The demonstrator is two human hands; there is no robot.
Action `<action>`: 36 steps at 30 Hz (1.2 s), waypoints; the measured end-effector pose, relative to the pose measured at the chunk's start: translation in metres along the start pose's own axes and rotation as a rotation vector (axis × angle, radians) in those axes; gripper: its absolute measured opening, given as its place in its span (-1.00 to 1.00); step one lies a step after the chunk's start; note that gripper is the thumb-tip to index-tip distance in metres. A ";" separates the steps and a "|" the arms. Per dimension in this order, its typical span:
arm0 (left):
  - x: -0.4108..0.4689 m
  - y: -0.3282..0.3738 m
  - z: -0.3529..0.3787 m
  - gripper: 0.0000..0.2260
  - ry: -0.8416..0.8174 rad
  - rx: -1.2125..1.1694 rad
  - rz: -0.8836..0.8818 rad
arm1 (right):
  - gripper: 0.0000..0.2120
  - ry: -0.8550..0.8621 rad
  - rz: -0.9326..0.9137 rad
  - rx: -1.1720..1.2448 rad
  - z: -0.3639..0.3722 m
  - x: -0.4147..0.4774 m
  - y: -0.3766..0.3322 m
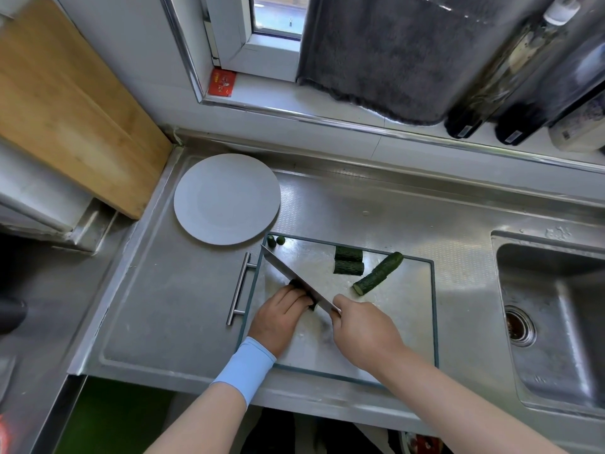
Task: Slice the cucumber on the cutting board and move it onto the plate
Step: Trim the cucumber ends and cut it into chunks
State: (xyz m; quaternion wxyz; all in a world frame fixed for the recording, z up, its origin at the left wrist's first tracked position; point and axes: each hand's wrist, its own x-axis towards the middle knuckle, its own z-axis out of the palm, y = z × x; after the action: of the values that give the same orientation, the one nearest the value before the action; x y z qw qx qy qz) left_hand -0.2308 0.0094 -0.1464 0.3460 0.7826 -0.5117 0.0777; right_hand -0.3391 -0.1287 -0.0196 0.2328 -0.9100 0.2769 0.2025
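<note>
A steel cutting board [402,322] lies on the counter. My left hand [278,317] presses down on a cucumber piece [312,305], mostly hidden under my fingers. My right hand [365,330] grips the handle of a cleaver [294,278], whose blade rests edge-down against that piece. Two short cucumber chunks [349,264] lie side by side at the board's far side, with a longer piece [378,273] slanting to their right. Two small end bits [275,240] sit at the far left corner. The white plate [227,198] stands bare beyond the board.
A sink [553,322] with a drain opens at the right. A metal bar handle [240,288] lies left of the board. A wooden board [65,103] leans at the far left. Dark bottles [491,77] and a grey cloth [393,50] sit on the window ledge.
</note>
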 end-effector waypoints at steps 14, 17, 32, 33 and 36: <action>0.000 0.000 -0.001 -0.85 -0.010 0.023 -0.014 | -0.86 -0.038 0.016 0.060 0.013 0.013 0.004; 0.000 0.000 -0.001 -0.86 -0.010 0.026 -0.021 | -0.85 -0.046 0.017 0.080 0.014 0.010 0.010; 0.000 -0.001 -0.001 -0.82 -0.072 0.020 -0.015 | -0.79 -0.074 0.052 0.084 0.010 0.011 0.021; 0.001 0.000 -0.002 -0.84 -0.077 0.026 -0.009 | -0.79 -0.081 0.063 0.087 0.009 0.009 0.024; 0.006 0.001 -0.003 -0.87 -0.083 0.065 0.020 | -0.77 -0.099 0.070 0.098 0.004 0.007 0.024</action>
State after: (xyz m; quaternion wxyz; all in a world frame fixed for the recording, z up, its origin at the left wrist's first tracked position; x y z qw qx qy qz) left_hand -0.2280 0.0068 -0.1406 0.2981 0.7909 -0.5305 0.0652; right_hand -0.3494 -0.1471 -0.0338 0.2833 -0.8762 0.3061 0.2414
